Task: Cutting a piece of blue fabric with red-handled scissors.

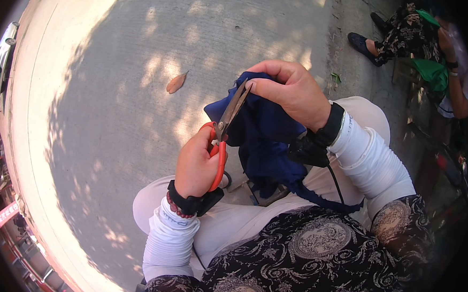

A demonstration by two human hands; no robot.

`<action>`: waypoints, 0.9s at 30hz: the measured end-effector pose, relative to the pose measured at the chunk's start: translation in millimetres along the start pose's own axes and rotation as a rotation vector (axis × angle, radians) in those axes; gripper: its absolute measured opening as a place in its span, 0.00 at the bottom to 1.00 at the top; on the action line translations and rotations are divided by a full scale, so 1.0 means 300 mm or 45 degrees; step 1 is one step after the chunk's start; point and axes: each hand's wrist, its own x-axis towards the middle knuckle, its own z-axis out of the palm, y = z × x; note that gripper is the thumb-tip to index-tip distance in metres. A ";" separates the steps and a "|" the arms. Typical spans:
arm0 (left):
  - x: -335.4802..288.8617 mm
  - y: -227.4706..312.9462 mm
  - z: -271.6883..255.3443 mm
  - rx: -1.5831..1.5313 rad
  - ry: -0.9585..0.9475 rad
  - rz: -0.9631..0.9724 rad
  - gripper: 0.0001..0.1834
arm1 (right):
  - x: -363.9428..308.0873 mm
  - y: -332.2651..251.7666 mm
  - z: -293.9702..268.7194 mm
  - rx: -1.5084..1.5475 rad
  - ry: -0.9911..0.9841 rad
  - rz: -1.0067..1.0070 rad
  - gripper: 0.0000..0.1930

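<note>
You grip the red-handled scissors (223,126) in your left hand (195,165), fingers around the handles, blades slightly parted. Your right hand (299,96) pinches the navy cloth (267,121) beside the blade tips; the cloth hangs between your knees (366,114).

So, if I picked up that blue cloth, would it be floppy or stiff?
Probably floppy: the blue cloth droops in loose folds below the right hand. It's likely light, since a thumb and finger pinch it near its top. Pushed, it might crumple, because it's already bunched up.
</note>
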 end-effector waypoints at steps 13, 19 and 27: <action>0.009 -0.012 -0.003 0.085 0.017 -0.012 0.11 | 0.003 0.003 0.006 -0.108 0.014 -0.037 0.10; 0.014 -0.017 -0.006 0.064 -0.005 -0.001 0.11 | 0.005 0.009 0.000 -0.207 0.023 -0.073 0.11; 0.017 -0.014 -0.009 0.043 -0.015 0.009 0.12 | 0.010 0.015 0.002 -0.207 0.058 -0.088 0.11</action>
